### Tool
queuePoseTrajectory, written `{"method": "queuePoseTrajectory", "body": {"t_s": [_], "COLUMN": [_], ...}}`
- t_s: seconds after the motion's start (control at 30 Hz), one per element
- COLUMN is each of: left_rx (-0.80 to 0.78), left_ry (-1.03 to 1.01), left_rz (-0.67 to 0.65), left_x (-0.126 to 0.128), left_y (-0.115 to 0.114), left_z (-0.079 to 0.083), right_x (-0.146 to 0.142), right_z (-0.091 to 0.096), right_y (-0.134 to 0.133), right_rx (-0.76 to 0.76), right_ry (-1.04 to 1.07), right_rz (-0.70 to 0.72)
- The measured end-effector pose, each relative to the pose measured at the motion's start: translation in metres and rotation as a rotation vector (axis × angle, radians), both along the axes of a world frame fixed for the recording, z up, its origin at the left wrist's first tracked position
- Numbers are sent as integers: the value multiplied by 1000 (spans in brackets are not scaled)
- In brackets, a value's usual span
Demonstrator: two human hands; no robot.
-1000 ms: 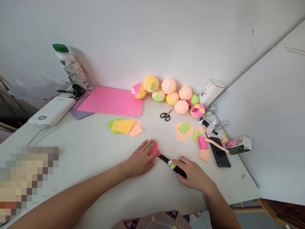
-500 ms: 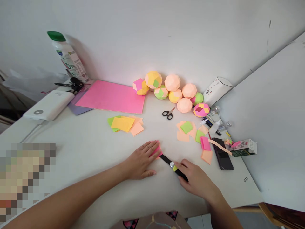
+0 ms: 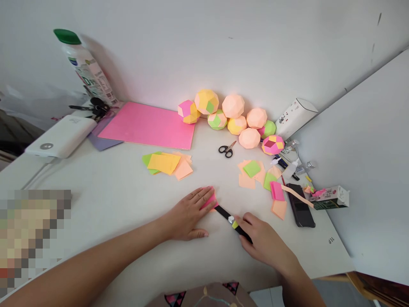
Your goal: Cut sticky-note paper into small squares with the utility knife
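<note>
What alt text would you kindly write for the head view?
The left hand presses a pink paper on a white table while the right hand holds a black utility knife at its edge. Paper balls sit behind.

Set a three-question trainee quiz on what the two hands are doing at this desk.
1. True or false: the left hand lies flat, pressing the small pink paper to the table.
2. The right hand grips: A) a stapler, B) a black cutter, C) a ruler.
3. Fill in: the scissors lying farther back have ____ handles.

Key: 1 true; 2 B; 3 black.
</note>
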State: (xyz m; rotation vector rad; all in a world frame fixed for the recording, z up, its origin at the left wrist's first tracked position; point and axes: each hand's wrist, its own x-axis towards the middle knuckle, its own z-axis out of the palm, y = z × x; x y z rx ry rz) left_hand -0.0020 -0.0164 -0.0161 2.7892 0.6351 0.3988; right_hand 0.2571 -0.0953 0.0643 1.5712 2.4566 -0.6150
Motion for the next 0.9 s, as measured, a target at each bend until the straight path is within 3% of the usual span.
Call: {"method": "queuePoseTrajectory", "body": {"t_s": [0.7, 0.9], "left_rx": [-30, -24], "left_ry": [25, 10], "left_rz": [0, -4], "left_x": [0, 0], "left_y": [0, 0], "left_z": [-1, -1], "right_x": [-2, -1], "right_z": [-6, -5], "right_y": [16, 21], "right_rx": [81, 28], "right_ry": [21, 3], "right_rz": [56, 54]}}
